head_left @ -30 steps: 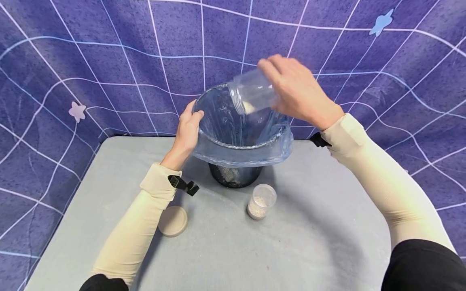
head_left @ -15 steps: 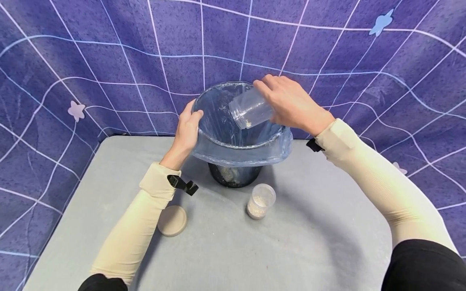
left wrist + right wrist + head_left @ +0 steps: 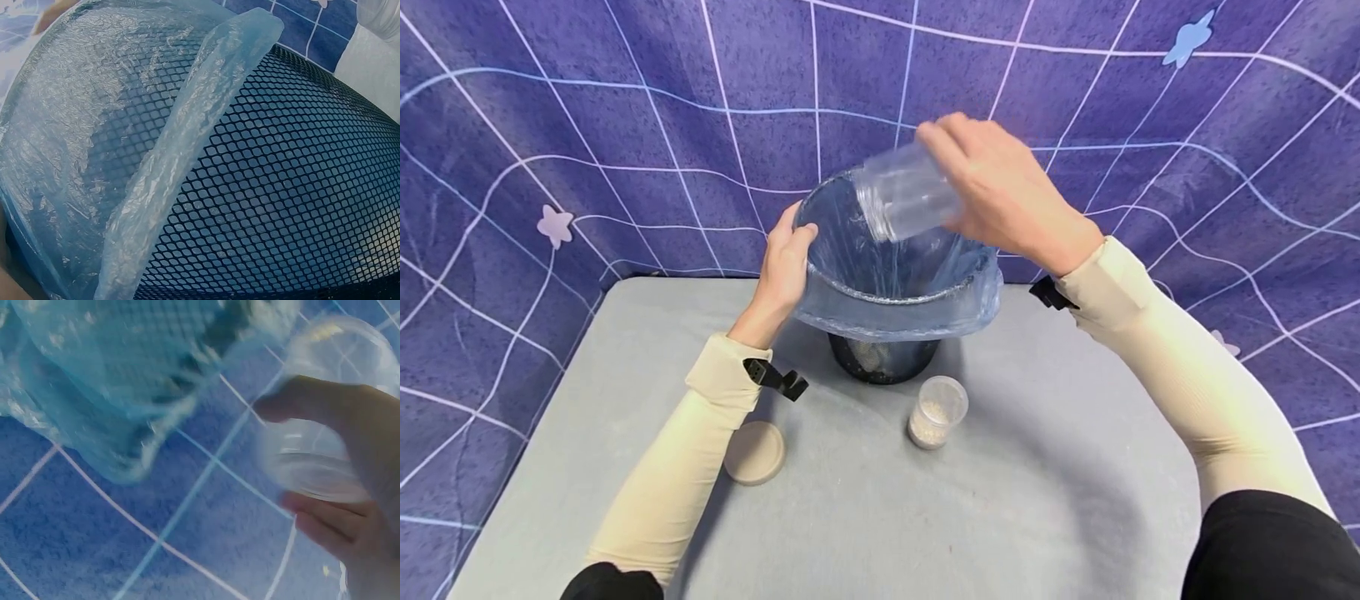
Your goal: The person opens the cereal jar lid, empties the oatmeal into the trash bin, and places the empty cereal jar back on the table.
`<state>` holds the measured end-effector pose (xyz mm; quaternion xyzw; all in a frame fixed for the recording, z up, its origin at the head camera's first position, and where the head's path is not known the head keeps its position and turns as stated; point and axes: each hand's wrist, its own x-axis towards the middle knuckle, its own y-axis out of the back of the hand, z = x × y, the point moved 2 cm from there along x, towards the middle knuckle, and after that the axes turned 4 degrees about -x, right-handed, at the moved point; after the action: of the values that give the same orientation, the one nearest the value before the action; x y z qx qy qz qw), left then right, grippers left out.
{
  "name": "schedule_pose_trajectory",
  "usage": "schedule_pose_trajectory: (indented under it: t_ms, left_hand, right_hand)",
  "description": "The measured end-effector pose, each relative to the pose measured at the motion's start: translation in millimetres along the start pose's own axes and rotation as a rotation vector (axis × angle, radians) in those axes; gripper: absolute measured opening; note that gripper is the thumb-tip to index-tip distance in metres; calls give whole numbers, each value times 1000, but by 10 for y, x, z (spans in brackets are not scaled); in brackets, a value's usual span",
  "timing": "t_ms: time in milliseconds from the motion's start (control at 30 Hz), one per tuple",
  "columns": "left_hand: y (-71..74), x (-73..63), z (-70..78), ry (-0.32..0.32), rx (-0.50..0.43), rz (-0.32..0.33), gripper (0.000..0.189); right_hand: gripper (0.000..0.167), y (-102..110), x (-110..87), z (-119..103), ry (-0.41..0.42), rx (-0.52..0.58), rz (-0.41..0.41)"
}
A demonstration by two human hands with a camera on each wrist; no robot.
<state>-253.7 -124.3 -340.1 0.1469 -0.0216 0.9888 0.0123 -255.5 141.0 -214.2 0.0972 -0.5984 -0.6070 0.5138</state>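
Observation:
In the head view a black mesh waste bin (image 3: 880,360) stands at the back of the table, lined with a blue plastic bag (image 3: 895,321) folded over its rim. My left hand (image 3: 785,265) grips the rim on the left, thumb on the inner side. A clear plastic jar (image 3: 910,193), tipped on its side with its threaded mouth facing left and down over the bin, is held by my right hand (image 3: 1011,187). The right wrist view is blurred; there my thumb and fingers wrap the jar (image 3: 312,472), and a yellowish bit shows near its mouth.
A small clear tub (image 3: 938,410) of pale flakes stands in front of the bin. To its left a round beige lid (image 3: 755,452) lies beside my left forearm. A purple curtain (image 3: 662,133) with pale grid lines hangs behind the grey table (image 3: 865,525).
The jar dipped down toward the bin, then rose again with my right hand. Pale crumbs seen at its mouth earlier no longer show in the head view. My left hand stays on the rim.

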Motion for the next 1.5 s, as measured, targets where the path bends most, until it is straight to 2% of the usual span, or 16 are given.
schedule_pose_trajectory:
  t_ms: [100, 233, 367, 533, 600, 733, 800, 867, 1000, 1067, 1267, 1500]
  left_hand:
    - [7, 1, -4, 7, 13, 6, 53]
    - [-3, -4, -6, 14, 13, 4, 53]
    - [-10, 2, 0, 2, -3, 8, 53]
    - [-14, -5, 21, -7, -10, 9, 53]
    - [-19, -7, 28, -10, -12, 3, 53]
    - [-19, -4, 23, -7, -11, 4, 53]
    - [-17, -1, 17, -5, -8, 5, 53]
    - [-18, 3, 15, -4, -7, 4, 53]
    - [-20, 9, 18, -6, -16, 3, 53]
    - [-20, 9, 21, -6, -17, 3, 53]
    - [-28, 4, 35, -6, 5, 0, 53]
    - [-21, -2, 30, -4, -2, -6, 54]
  right_hand:
    - [70, -108, -36, -19, 49, -14, -103]
    - [78, -182, -104, 25, 2, -25, -167]
    - [83, -143, -103, 74, -11, -26, -158]
    - [80, -42, -48, 126, -30, -18, -41]
    - [79, -39, -39, 131, -18, -24, -21]
    - [71, -119, -53, 122, 46, -38, -89]
    - [70, -140, -64, 135, 52, -43, -109]
    - [73, -115, -60, 162, 26, -43, -91]
    - [75, -30, -32, 208, -54, -5, 11]
    - [74, -31, -37, 204, -57, 17, 32]
    - [79, -179, -143, 138, 70, -43, -115]
    - [87, -108, -131, 186, 29, -23, -128]
